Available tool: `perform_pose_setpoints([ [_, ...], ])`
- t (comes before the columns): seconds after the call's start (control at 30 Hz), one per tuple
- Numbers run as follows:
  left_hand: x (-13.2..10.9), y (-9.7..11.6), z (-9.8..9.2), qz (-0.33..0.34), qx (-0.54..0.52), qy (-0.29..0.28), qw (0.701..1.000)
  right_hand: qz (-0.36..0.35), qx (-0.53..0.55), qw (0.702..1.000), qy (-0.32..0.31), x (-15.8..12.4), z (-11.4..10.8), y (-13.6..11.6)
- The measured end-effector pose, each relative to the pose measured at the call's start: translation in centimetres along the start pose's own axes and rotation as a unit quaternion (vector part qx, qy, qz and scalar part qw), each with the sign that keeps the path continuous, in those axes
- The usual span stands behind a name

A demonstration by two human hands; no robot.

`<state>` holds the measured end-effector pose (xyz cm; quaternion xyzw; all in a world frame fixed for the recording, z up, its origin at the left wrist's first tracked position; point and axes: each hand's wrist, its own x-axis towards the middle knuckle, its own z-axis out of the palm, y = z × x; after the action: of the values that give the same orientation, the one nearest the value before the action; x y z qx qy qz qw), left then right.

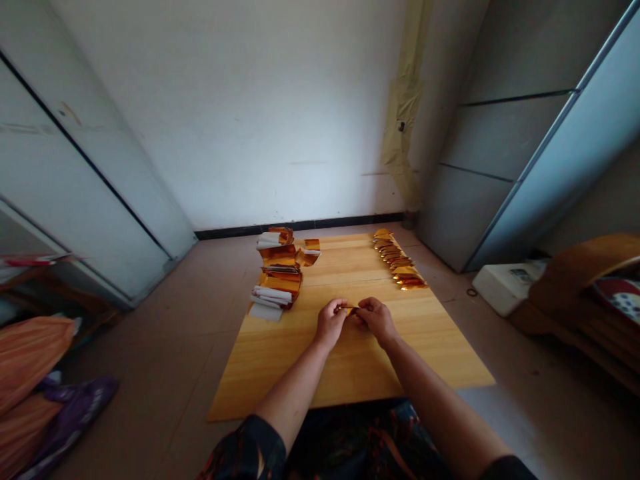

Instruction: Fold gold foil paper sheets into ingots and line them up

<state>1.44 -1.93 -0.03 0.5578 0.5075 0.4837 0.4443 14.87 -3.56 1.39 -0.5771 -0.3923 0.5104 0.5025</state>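
Both my hands meet over the middle of the wooden board (360,373). Between them is a small piece of gold foil paper (351,311), partly folded and half hidden by fingers. My left hand (331,323) is closed on its left end, and my right hand (376,320) pinches the right end. To the left lie stacks of gold foil paper sheets (280,272), some with the pale backing showing. A row of folded gold foil pieces (399,260) overlaps along the board's far right side.
A white wall (280,120) stands behind the board. Tall grey cabinet doors (500,133) rise at the right, above a white box (505,288) and a wooden chair or bedframe (575,300). Orange and purple bags (45,393) lie on the floor at left.
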Motion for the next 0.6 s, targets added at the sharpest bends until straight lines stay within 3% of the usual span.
perform_pose_setpoints([
  [0.17, -0.1, -0.1, 0.4, -0.004, 0.014, -0.015, 1.000, -0.017, -0.041, 0.999, 0.013, 0.2, -0.6, 0.5],
  [0.27, -0.4, 0.3, 0.3, 0.006, 0.055, -0.029, 0.998, -0.038, -0.066, 0.997, 0.015, 0.4, -2.5, 0.5],
  [0.43, -1.0, 0.6, -1.2, 0.033, 0.120, -0.082, 0.989, -0.083, -0.172, 0.976, 0.101, 1.4, -9.9, -0.9],
  [0.6, -1.1, -0.6, -2.3, 0.076, 0.142, -0.064, 0.985, -0.141, -0.374, 0.890, 0.218, 2.9, -17.9, -1.2],
])
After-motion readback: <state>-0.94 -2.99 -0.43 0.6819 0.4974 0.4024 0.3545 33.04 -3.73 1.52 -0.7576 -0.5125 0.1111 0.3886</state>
